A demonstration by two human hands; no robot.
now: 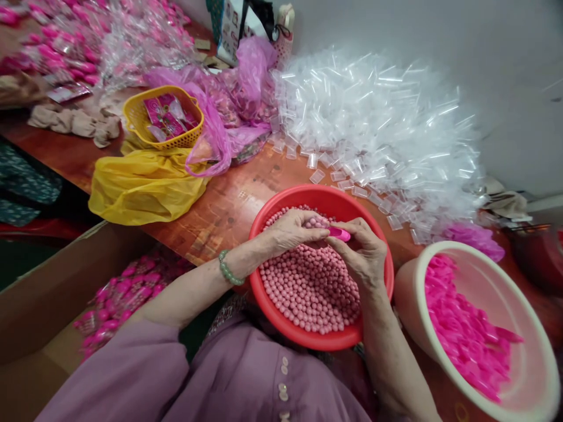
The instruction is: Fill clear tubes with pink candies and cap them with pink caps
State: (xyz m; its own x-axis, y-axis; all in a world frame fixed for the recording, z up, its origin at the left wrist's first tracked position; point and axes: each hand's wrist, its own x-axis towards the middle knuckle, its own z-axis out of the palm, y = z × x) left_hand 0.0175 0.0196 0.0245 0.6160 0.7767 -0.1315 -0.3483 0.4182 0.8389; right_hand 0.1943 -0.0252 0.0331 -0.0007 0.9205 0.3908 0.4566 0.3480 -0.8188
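Observation:
Over a red basin (323,343) of pink beads (308,287), my two hands meet. Between the thumb and fingers of my left hand (292,230) is a small clear tube filled with pink beads (317,223); its walls are partly hidden by the fingers. My right hand (364,249) pinches a bright pink plastic piece (339,234) at the tube's right end. The piece looks hollow and touches or nearly touches the tube; I cannot tell if they are joined. A green bead bracelet (227,268) circles my left wrist.
A heap of clear tubes (378,129) lies behind the basin. At right, a pale basin (409,293) holds pink plastic pieces (466,328). A yellow basket (165,142), yellow bag (145,184) and purple bag (257,64) stand left. Below is a cardboard box (48,281) of pink items.

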